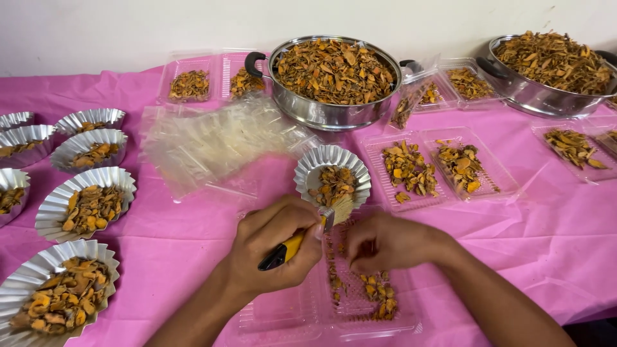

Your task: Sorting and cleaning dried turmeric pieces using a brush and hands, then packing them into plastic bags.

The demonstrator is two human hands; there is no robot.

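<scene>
My left hand [273, 247] is shut on a yellow-and-black utility knife [292, 247], its blade pointing up to the right. My right hand [385, 243] pinches a small yellow slice near the blade tip, fingers closed on it. Both hands hover over a clear plastic tray [289, 318] holding some dried orange-brown slices [379, 295]. Just beyond the hands sits a fluted foil cup [332, 168] with slices inside.
A steel pot [328, 112] full of dried slices stands at the back centre, a second pot [533, 93] at back right. Foil cups [87, 205] with slices line the left. Clear trays [440, 167] and a pile of plastic bags [212, 144] lie on the pink tablecloth [173, 238].
</scene>
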